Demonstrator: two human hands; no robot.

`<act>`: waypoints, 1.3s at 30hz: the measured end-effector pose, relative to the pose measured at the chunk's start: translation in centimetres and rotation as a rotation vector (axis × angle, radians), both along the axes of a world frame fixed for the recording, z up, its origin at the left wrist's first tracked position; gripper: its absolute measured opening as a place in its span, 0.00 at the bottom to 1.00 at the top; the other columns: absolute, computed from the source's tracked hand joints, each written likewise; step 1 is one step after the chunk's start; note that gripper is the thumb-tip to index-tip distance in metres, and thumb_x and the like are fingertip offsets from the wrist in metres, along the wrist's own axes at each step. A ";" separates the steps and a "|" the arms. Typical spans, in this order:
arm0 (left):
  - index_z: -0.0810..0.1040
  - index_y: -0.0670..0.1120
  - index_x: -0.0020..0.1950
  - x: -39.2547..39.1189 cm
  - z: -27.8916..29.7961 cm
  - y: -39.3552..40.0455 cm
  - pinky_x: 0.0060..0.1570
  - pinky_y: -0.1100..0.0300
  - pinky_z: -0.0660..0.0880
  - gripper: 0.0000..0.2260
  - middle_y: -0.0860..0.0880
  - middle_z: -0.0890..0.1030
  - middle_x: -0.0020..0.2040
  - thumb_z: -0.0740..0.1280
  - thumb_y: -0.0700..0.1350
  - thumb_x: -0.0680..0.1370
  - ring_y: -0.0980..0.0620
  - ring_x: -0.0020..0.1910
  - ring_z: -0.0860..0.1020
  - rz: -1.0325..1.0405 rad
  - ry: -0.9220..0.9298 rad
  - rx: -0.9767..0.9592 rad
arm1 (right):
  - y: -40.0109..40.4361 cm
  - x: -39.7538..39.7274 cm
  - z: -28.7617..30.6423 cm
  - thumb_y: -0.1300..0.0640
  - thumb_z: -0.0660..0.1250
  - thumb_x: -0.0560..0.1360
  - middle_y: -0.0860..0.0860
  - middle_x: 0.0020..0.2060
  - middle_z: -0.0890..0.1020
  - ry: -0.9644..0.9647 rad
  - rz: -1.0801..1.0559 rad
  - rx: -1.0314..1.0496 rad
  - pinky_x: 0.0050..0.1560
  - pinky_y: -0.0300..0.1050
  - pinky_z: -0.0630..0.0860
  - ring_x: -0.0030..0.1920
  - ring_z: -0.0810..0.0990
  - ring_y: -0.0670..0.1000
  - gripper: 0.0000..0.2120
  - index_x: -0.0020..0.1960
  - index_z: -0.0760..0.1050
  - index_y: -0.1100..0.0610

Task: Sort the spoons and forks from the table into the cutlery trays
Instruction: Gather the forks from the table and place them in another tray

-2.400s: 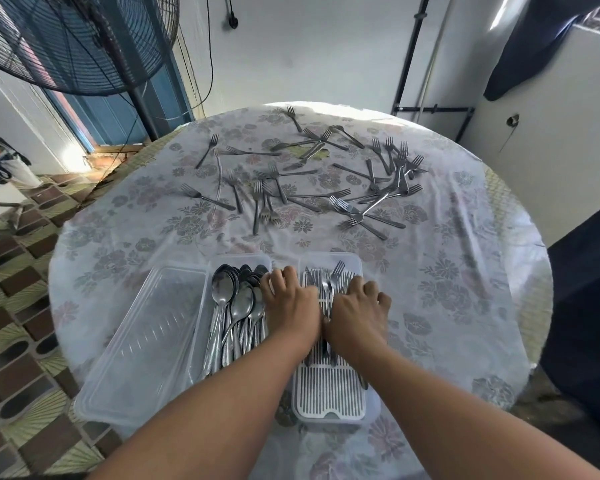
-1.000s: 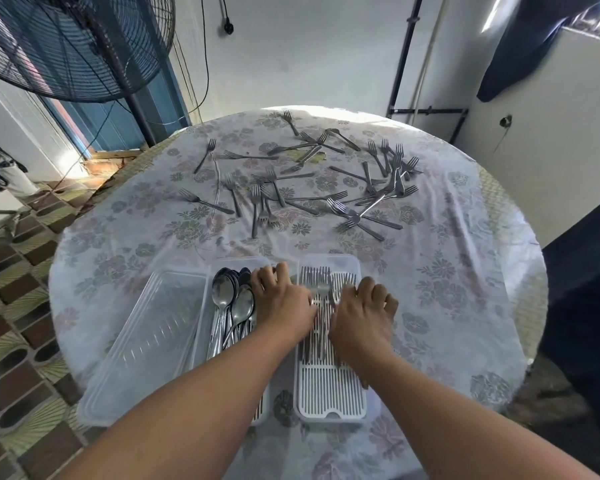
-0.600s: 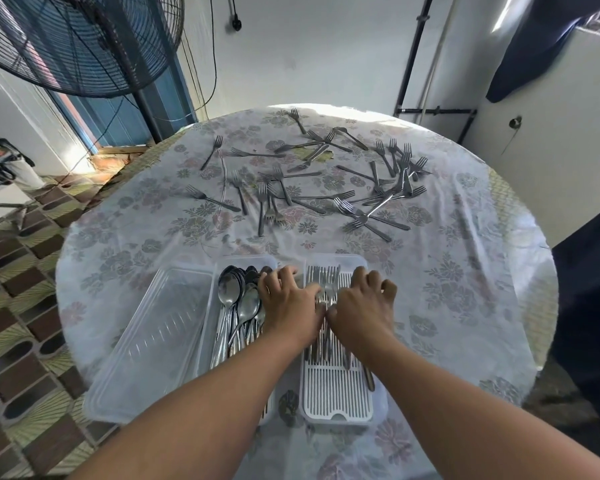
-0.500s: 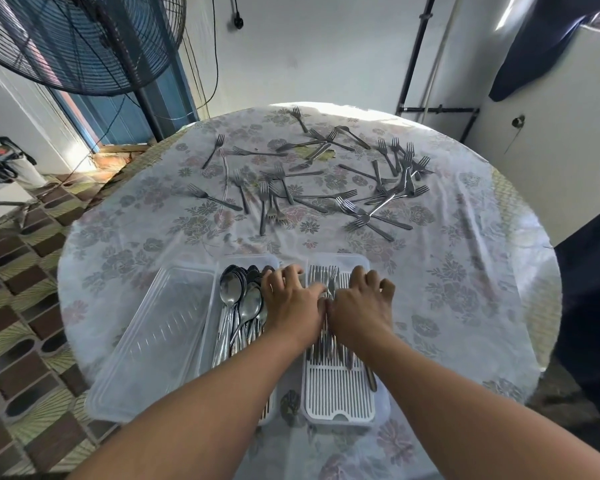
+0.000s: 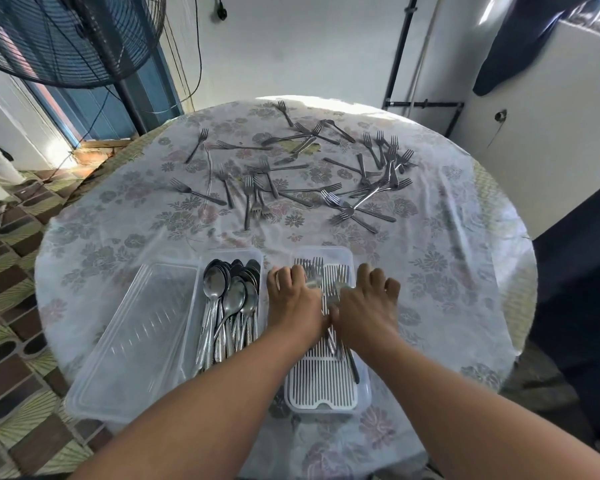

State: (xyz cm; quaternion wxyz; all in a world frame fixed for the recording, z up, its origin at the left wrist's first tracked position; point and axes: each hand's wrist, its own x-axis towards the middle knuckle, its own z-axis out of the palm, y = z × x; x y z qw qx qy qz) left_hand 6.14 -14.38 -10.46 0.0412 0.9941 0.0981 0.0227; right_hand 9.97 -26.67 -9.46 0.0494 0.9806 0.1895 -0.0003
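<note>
Steel forks point(image 5: 321, 289) lie in a bunch on the white slatted tray point(image 5: 321, 393), right under both hands. Left hand point(image 5: 293, 303) sits palm down on the left part of the bunch, fingers curled over the fork necks; whether they pinch any fork, cannot tell. Right hand point(image 5: 364, 308) sits palm down on the right part, thumb side touching the left hand, fingers spread and bent, tips at the tray's right rim. Fork tines poke out just beyond the fingertips of both hands; handle ends show behind the wrists, towards the person.

Just left of the left hand's knuckles: clear tray point(image 5: 257, 252) holding a pile of spoons point(image 5: 231, 299), bowls pointing away from the person. Further left, touching that tray, a clear lid point(image 5: 136, 344) lies flat.

Well beyond the fingertips, across the middle and far side of the round table point(image 5: 465, 271), loose forks point(image 5: 326, 174) lie scattered and crossed on the flowered cloth; thickest cluster is ahead and right of the right hand. A floor fan point(image 5: 66, 39) stands off the far left edge.
</note>
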 end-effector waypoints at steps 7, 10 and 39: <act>0.83 0.56 0.53 0.5 0.3 -0.2 0.74 0.41 0.51 0.11 0.48 0.69 0.63 0.73 0.60 0.75 0.42 0.64 0.63 0.072 0.011 -0.031 | 0.2 0.4 0.1 0.44 0.62 0.79 0.53 0.59 0.66 0.123 -0.086 0.084 0.58 0.56 0.60 0.60 0.62 0.57 0.11 0.45 0.78 0.50; 0.82 0.56 0.52 0.0 0.3 0.4 0.71 0.44 0.53 0.11 0.49 0.69 0.61 0.68 0.61 0.78 0.44 0.63 0.63 0.097 -0.074 -0.100 | 0.7 0.6 0.5 0.45 0.61 0.76 0.53 0.56 0.66 0.083 -0.104 0.147 0.56 0.55 0.60 0.58 0.62 0.57 0.13 0.45 0.80 0.52; 0.66 0.70 0.75 0.8 1.9 3.5 0.72 0.35 0.27 0.32 0.44 0.46 0.82 0.64 0.75 0.72 0.35 0.79 0.42 -0.090 0.258 0.107 | 0.9 2.5 -0.7 0.47 0.64 0.76 0.57 0.69 0.57 0.127 -0.020 0.025 0.72 0.63 0.50 0.70 0.54 0.63 0.21 0.69 0.72 0.47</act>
